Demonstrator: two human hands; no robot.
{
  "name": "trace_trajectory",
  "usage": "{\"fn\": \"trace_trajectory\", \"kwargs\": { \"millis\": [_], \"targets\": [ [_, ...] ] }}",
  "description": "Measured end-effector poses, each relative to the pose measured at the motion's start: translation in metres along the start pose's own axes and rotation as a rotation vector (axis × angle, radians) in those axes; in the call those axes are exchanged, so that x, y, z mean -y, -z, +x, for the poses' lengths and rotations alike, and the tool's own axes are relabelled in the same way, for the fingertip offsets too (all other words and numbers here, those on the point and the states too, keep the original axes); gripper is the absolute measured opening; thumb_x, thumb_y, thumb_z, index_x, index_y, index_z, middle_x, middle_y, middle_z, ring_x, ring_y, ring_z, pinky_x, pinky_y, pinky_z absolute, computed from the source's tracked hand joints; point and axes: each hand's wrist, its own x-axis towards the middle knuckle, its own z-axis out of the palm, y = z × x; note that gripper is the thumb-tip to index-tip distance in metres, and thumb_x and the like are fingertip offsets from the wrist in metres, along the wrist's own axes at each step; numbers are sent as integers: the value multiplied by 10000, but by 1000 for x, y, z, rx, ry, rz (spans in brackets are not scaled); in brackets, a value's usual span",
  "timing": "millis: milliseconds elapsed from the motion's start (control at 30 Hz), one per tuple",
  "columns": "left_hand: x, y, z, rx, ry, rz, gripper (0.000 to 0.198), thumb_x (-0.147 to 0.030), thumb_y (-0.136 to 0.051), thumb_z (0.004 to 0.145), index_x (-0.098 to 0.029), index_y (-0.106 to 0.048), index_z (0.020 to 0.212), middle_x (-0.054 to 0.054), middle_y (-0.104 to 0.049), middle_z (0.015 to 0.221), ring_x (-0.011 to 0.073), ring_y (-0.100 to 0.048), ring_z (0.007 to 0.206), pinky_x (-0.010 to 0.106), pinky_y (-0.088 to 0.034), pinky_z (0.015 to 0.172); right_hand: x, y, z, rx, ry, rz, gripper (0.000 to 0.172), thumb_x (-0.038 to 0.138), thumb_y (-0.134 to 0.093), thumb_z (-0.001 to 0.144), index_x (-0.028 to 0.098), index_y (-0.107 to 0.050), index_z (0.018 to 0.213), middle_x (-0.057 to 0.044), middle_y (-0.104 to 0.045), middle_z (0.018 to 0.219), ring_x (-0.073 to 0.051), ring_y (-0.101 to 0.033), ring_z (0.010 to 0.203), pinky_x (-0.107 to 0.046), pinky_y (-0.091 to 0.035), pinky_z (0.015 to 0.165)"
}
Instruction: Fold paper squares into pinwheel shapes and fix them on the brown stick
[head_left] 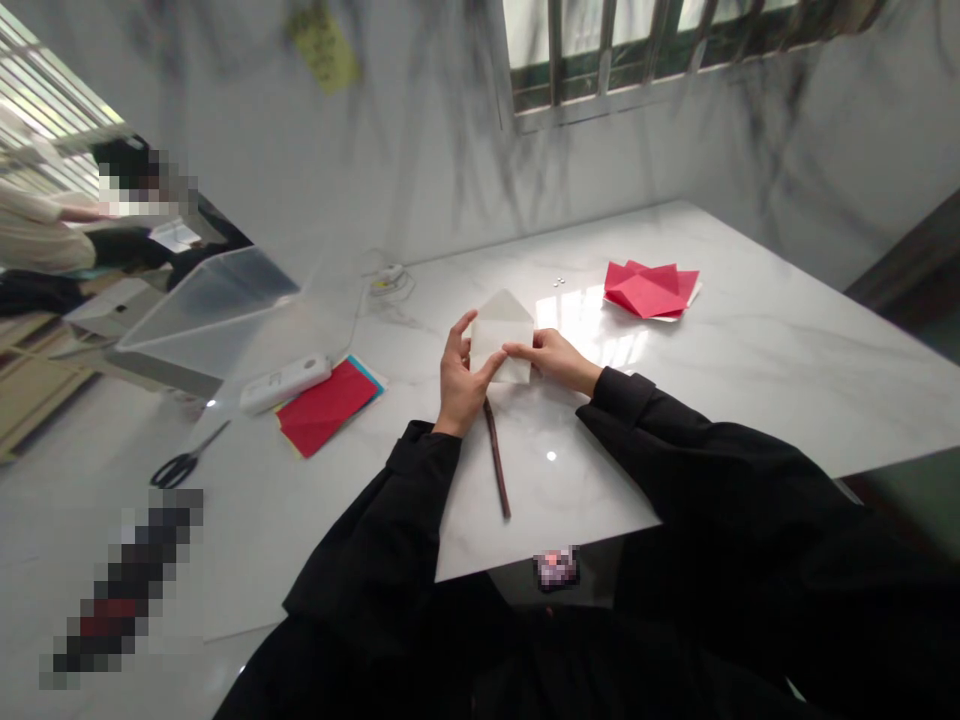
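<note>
Between my two hands is a small cream paper envelope, its pointed flap facing away from me. My left hand grips its left side, thumb across the front and fingers behind. At the right edge my right hand pinches the paper, with its thumb on the front near the left thumb. Some of the fingers of both hands are hidden behind the envelope. Below it, on the white marbled table, lies a thin dark brown stick, its upper end beside my left wrist.
Red folded papers lie at the back right. To the left are a stack of red and blue paper, a white power strip, black-handled scissors and a clear plastic bin. Another person is at far left.
</note>
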Motion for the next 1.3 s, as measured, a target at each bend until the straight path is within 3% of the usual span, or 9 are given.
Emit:
{"fn": "trace_trajectory", "kwargs": {
  "millis": [133, 267, 533, 667, 833, 1000, 1167, 1300],
  "targets": [
    [7, 2, 2, -37, 89, -79, 982, -392, -852, 767, -254, -321, 1582, 92, -755, 1118, 228, -754, 910, 332, -617, 812, -1, 2, 3, -27, -37, 55, 522, 659, -787, 752, 148, -692, 802, 11, -581, 632, -89, -456, 544, -232, -346, 497],
    [16, 5, 5, -73, 141, -118, 1024, -404, -885, 722, -240, -337, 1572, 101, -760, 1120, 238, -762, 918, 327, -623, 802, -2, 5, 5, -44, -46, 123, 468, 593, -829, 731, 169, -633, 754, 37, -528, 625, -87, -470, 564, -226, -363, 520],
    [26, 9, 9, -129, 192, -192, 967, -413, -880, 733, -231, -372, 1536, 135, -736, 1181, 265, -756, 1009, 386, -627, 876, 0, 4, 0, -30, -18, -29, 440, 571, -801, 761, 153, -662, 766, 23, -560, 620, -98, -473, 557, -255, -371, 536],
    [24, 9, 8, -133, 163, -128, 966, -389, -913, 690, -255, -428, 1514, 116, -732, 1181, 270, -743, 1048, 385, -622, 883, 7, 3, -5, 13, -57, -140, 456, 573, -825, 733, 161, -645, 654, 2, -557, 563, -116, -473, 536, -272, -366, 513],
    [26, 7, 7, -86, 173, -194, 1051, -442, -909, 694, -254, -339, 1556, 115, -748, 1150, 270, -762, 991, 387, -629, 853, 11, -4, -11, 21, 4, -89, 329, 460, -855, 732, 162, -743, 818, -22, -629, 610, -181, -587, 635, -297, -447, 582],
    [24, 7, 8, -106, 183, -231, 973, -470, -902, 699, -210, -417, 1501, 119, -768, 1112, 254, -770, 948, 384, -625, 859, 13, -6, -11, -5, -39, -76, 363, 490, -844, 745, 145, -756, 812, -34, -647, 624, -167, -582, 614, -292, -439, 574],
    [18, 11, 11, -214, 206, -287, 874, -400, -923, 667, -207, -517, 1417, 110, -757, 1154, 235, -763, 961, 354, -619, 864, 18, -10, -13, 189, -93, -264, 427, 564, -807, 768, 142, -757, 725, -50, -689, 666, -107, -517, 554, -259, -376, 537],
    [16, 11, 12, -252, 245, -359, 810, -348, -923, 667, -224, -546, 1373, 105, -748, 1195, 235, -751, 1008, 345, -620, 862, 17, -11, -13, 203, -55, -292, 390, 525, -744, 833, 143, -766, 759, -66, -738, 745, -97, -503, 566, -249, -353, 539]
  ]
}}
